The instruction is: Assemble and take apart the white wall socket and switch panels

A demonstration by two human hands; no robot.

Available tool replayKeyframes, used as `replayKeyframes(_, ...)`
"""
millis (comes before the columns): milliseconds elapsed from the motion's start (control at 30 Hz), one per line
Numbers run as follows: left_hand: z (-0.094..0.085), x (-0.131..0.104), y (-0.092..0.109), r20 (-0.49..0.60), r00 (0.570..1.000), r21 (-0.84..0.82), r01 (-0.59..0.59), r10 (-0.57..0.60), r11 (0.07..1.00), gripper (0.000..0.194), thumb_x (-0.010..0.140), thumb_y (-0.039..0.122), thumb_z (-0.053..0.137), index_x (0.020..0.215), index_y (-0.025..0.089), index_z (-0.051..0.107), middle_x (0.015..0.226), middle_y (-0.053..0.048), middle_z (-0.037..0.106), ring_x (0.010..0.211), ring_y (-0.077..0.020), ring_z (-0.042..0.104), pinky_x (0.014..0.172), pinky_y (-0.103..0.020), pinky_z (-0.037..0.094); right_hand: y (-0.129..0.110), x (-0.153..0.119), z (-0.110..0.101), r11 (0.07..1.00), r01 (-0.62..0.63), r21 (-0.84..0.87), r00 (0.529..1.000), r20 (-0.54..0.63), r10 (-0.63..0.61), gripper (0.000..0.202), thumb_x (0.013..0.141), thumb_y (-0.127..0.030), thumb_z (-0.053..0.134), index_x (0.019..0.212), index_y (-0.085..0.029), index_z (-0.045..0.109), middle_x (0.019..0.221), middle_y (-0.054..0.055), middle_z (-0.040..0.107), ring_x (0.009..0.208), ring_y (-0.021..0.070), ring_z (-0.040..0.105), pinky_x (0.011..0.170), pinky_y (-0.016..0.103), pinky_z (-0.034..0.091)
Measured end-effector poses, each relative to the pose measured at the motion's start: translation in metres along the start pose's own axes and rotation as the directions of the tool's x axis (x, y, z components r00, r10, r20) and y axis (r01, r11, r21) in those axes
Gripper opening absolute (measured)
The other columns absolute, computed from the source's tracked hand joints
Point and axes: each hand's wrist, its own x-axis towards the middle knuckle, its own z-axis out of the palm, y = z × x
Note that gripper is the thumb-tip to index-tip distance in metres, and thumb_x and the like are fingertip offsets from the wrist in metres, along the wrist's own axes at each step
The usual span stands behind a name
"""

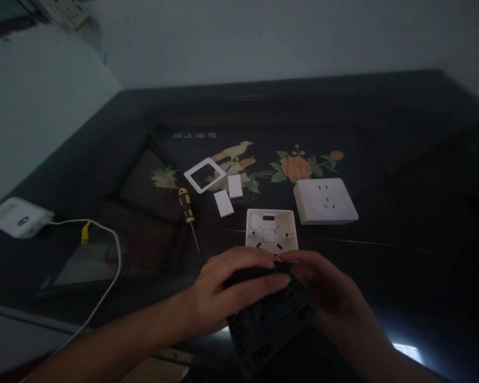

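Observation:
Both hands grip a dark, slotted plastic switch base (269,330), tilted close in front of me. My left hand (239,287) lies over its top with thumb and fingers closed on it. Around the right side of the base curls my right hand (323,287), its index finger and thumb near the left fingertips. A small pale bit shows between the fingertips, too small to name. Just beyond the hands, a white square back box (270,226) lies open side up, its near edge hidden by the fingers.
Farther off lie a white square frame (191,174), two white rocker buttons (223,204) and a yellow-black screwdriver (186,205). A white socket box (326,201) sits to the right. At left, a white device (19,217) trails a cable (118,250) across the dark glossy table (383,159).

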Motion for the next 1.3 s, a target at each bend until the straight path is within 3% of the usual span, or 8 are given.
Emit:
replayKeyframes(233,-0.008,-0.002,-0.003,-0.022,0.993,-0.089,0.11,-0.112,0.99,0.034,0.095,0.028,0.06,0.126,0.013,0.06,0.112,-0.013,0.066,0.105,-0.0211,0.068,0.088,-0.029,0.06,-0.002,0.006,-0.004,0.996,-0.091,-0.008,0.995,0.049,0.091,0.035,0.082,-0.024,0.072,0.114,-0.03,0.06,0.074,-0.003,0.069,0.063,0.0148,0.071,0.058,0.026,0.062)
replayKeyframes(433,-0.014,0.005,-0.003,0.045,0.988,-0.238,0.154,-0.147,0.959,0.033,0.095,0.031,0.06,0.121,0.012,0.061,0.107,-0.014,0.067,0.099,-0.0185,0.07,0.087,-0.025,0.059,-0.033,0.031,-0.024,0.932,-0.027,-0.361,1.0,0.003,0.03,0.023,0.086,-0.031,0.069,0.108,-0.028,0.07,0.085,0.002,0.078,0.068,0.0157,0.075,0.063,0.026,0.063)
replayKeyframes(567,-0.015,0.007,0.0,0.14,0.988,-0.302,0.101,-0.061,0.948,0.032,0.094,0.025,0.058,0.122,0.01,0.06,0.107,-0.016,0.067,0.098,-0.021,0.07,0.085,-0.028,0.06,-0.048,0.083,-0.01,0.732,0.189,-0.655,0.978,0.196,-0.077,0.022,0.088,-0.023,0.062,0.109,-0.022,0.07,0.089,0.003,0.077,0.073,0.0161,0.074,0.063,0.027,0.061)
replayKeyframes(600,-0.014,0.007,0.001,0.144,0.988,-0.311,0.1,-0.057,0.945,0.033,0.093,0.024,0.059,0.122,0.01,0.06,0.107,-0.016,0.067,0.097,-0.0213,0.071,0.084,-0.028,0.06,-0.048,0.1,-0.002,0.609,0.255,-0.751,0.958,0.28,-0.055,0.024,0.09,-0.018,0.059,0.112,-0.021,0.068,0.089,0.003,0.076,0.074,0.015,0.073,0.066,0.027,0.06)
replayKeyframes(700,-0.011,0.005,0.002,0.141,0.986,-0.324,0.13,-0.088,0.937,0.033,0.091,0.024,0.062,0.121,0.011,0.061,0.106,-0.015,0.068,0.095,-0.0207,0.071,0.083,-0.028,0.06,-0.04,0.154,0.027,0.485,0.335,-0.808,0.925,0.38,-0.005,0.025,0.087,-0.009,0.062,0.109,-0.018,0.069,0.085,0.003,0.073,0.077,0.0156,0.07,0.071,0.03,0.057)
replayKeyframes(967,-0.005,-0.001,0.003,0.168,0.981,-0.364,0.157,-0.101,0.918,0.035,0.09,0.023,0.063,0.123,0.015,0.06,0.112,-0.013,0.067,0.098,-0.0192,0.071,0.087,-0.026,0.058,-0.011,0.223,0.083,0.215,0.479,-0.851,0.814,0.522,0.255,0.034,0.095,-0.035,0.061,0.124,-0.018,0.059,0.125,0.009,0.062,0.104,0.0225,0.064,0.087,0.044,0.056)
replayKeyframes(1133,-0.006,0.001,0.001,0.164,0.982,-0.376,0.15,-0.093,0.915,0.036,0.09,0.024,0.062,0.125,0.015,0.059,0.112,-0.014,0.067,0.099,-0.0202,0.07,0.087,-0.028,0.058,-0.014,0.226,0.085,0.155,0.508,-0.848,0.807,0.531,0.259,0.033,0.094,-0.035,0.061,0.123,-0.018,0.059,0.124,0.009,0.063,0.104,0.0223,0.065,0.087,0.044,0.056)
replayKeyframes(1300,-0.006,-0.001,0.0,0.192,0.972,-0.393,0.205,-0.138,0.896,0.039,0.087,0.02,0.064,0.126,0.018,0.06,0.116,-0.012,0.066,0.103,-0.0195,0.069,0.089,-0.027,0.056,-0.028,0.24,0.05,0.11,0.466,-0.878,0.871,0.477,0.122,0.034,0.095,-0.035,0.061,0.124,-0.018,0.059,0.124,0.009,0.062,0.105,0.0227,0.064,0.088,0.045,0.055)
